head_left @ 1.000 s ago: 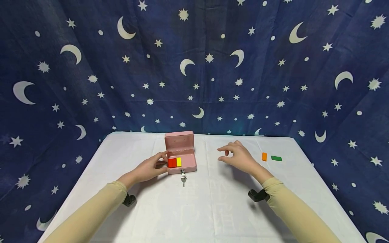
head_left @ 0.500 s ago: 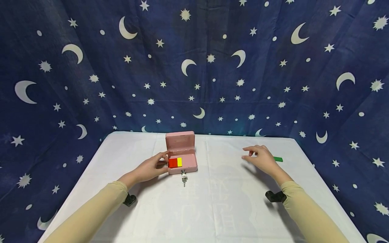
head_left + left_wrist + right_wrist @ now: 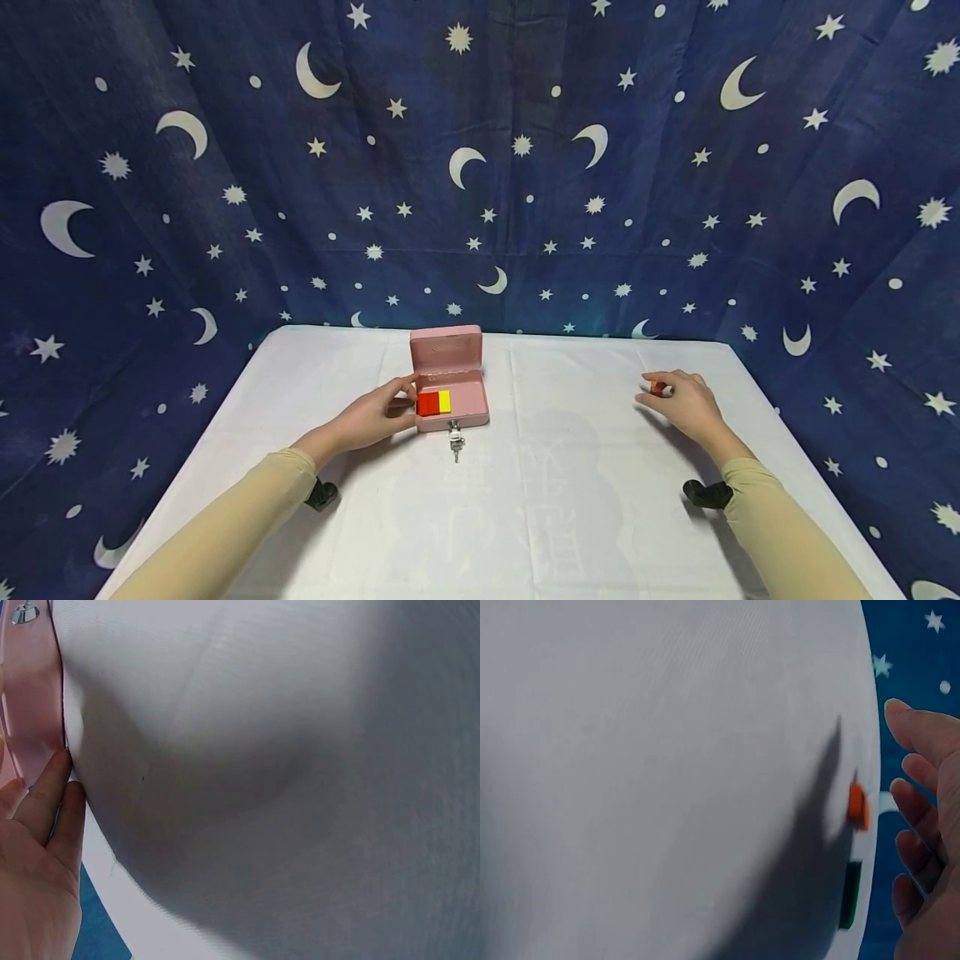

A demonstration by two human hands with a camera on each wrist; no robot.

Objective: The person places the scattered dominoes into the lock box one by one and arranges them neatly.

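Note:
A pink metal cash box [image 3: 471, 400] stands with its lid up. Inside at the left lie a red block [image 3: 428, 404] and a yellow block [image 3: 445, 402]. My left hand [image 3: 372, 414] grips the box's left side, thumb toward the front corner and fingers farther back; the left wrist view catches fingertips against the pink box [image 3: 34, 712]. Over at the right, my right hand [image 3: 686, 404] hovers around an orange block [image 3: 858, 806], thumb and fingers apart and not touching it. Beside that block lies a green block [image 3: 850, 895], which the hand hides in the head view.
A lock with a key [image 3: 456, 442] hangs at the box's front. Everything stands on a white-covered table [image 3: 525, 517]. Behind it hangs a dark blue curtain [image 3: 510, 208] with moons and stars.
My right hand has moved right, from the table's middle to the orange block, covering the green one from the head camera. The left hand has stayed on the cash box.

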